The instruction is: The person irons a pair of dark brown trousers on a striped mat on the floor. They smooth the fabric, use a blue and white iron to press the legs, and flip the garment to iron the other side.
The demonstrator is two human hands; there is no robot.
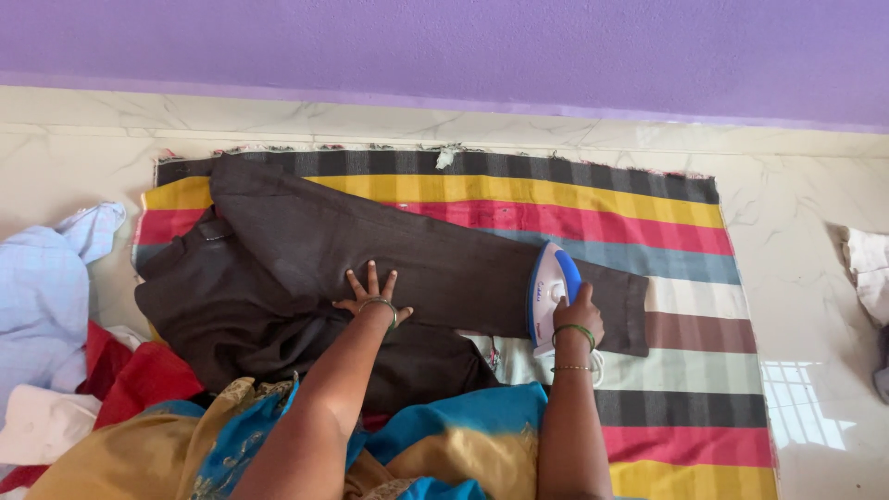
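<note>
**Dark trousers pressed flat on a striped cloth, iron held at the leg's end**

The soleplate of the iron [550, 289] is hidden against the fabric, and its cord is largely concealed behind the right wrist. The lower part of the dark brown trousers [370, 264] is covered by the person's blue and mustard garment [444, 444], so the near hem cannot be made out. The heap of clothes [65, 352] at the left is cut off by the frame edge, as is a pale cloth [869, 264] at the right.

The left hand [372, 294] is laid palm down on the trouser leg, fingers spread wide and holding nothing, the forearm stretched forward. The right hand [578, 315] is closed around the handle of the white and blue iron, which rests near the leg's far end, its tip pointing away from the person.

The trousers are spread across the left and middle of the striped cloth [685, 278], one leg running rightward and ending short of the cloth's right edge. Bare striped cloth is seen to the right of the iron, and marble floor [806, 204] beyond it up to the purple wall [444, 46].
</note>
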